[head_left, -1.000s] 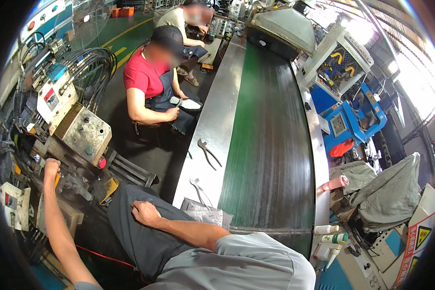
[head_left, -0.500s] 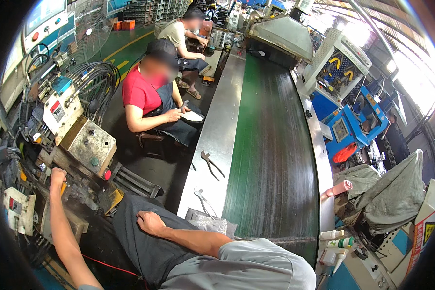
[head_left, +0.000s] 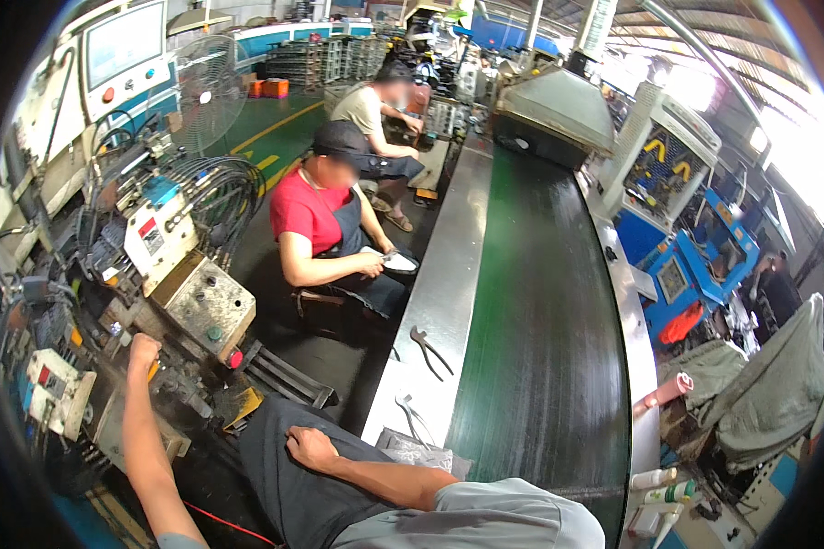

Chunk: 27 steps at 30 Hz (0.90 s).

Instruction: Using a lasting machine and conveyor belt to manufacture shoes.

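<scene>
My left hand [head_left: 145, 350] is closed in a fist at the edge of the greasy machine [head_left: 178, 389] on my left; whatever its fingers may hold is hidden. My right hand [head_left: 311, 448] rests on the dark apron [head_left: 279, 457] over my thigh, its fingers curled in and nothing visible in them. To the right of that hand, a clear plastic bag [head_left: 421, 450] lies on the conveyor's metal edge [head_left: 458, 284]. Pincers with pale handles [head_left: 414, 416] lie just beyond the bag, and dark pincers [head_left: 430, 351] lie farther along.
A control box [head_left: 203, 306] with a red button stands beyond my left hand. The green conveyor belt [head_left: 545, 348] runs away under a metal hood [head_left: 558, 110]. A seated co-worker in red [head_left: 307, 215] handles a white shoe-shaped piece [head_left: 399, 263]. Bottles [head_left: 670, 494] stand at lower right.
The whole view has swung, so the scene sits farther right and lower. Both my hands keep their places at the machine and on the apron. The co-worker's head has lifted a little.
</scene>
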Motion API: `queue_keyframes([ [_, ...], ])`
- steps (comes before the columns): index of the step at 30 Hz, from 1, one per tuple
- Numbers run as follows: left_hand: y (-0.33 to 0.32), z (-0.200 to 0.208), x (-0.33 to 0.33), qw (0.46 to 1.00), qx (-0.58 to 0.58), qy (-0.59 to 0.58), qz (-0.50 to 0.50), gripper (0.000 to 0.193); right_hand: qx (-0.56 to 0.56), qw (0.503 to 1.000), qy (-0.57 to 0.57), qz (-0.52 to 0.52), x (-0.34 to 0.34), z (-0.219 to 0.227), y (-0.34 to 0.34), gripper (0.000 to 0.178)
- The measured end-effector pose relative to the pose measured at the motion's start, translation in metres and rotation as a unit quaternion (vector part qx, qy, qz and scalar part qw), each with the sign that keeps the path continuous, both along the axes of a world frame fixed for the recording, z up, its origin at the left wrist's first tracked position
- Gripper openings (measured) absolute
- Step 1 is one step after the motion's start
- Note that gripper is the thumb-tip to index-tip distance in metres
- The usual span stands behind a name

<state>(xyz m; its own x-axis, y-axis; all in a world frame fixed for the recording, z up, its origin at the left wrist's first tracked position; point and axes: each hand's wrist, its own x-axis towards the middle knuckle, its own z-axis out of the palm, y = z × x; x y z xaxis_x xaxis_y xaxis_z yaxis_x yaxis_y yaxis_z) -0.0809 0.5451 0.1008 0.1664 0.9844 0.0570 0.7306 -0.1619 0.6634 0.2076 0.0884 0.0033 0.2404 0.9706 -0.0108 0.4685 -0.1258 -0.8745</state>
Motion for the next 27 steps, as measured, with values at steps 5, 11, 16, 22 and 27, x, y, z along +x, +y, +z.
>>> queue_keyframes([
  [5, -0.013, -0.008, 0.041, 0.999, -0.012, 0.04, 0.002, 0.025, 0.002, 0.999, -0.031, -0.014, 0.008, -0.02, -0.01, 0.03],
  [11, -0.012, 0.002, -0.078, 0.986, -0.033, 0.134, 0.088, 0.031, 0.017, 0.999, -0.015, 0.041, -0.042, -0.006, -0.01, 0.032],
  [16, -0.042, 0.012, 0.052, 0.987, -0.055, 0.126, 0.085, 0.032, 0.012, 0.999, -0.041, -0.027, -0.005, -0.036, -0.012, 0.034],
  [22, -0.036, 0.012, 0.018, 0.986, 0.005, 0.149, 0.07, 0.026, 0.008, 1.0, -0.027, -0.005, -0.015, -0.025, -0.007, 0.033],
  [27, -0.019, -0.004, 0.013, 0.993, -0.017, 0.084, 0.076, 0.018, -0.033, 0.999, -0.019, -0.018, -0.007, -0.017, -0.008, 0.032],
])
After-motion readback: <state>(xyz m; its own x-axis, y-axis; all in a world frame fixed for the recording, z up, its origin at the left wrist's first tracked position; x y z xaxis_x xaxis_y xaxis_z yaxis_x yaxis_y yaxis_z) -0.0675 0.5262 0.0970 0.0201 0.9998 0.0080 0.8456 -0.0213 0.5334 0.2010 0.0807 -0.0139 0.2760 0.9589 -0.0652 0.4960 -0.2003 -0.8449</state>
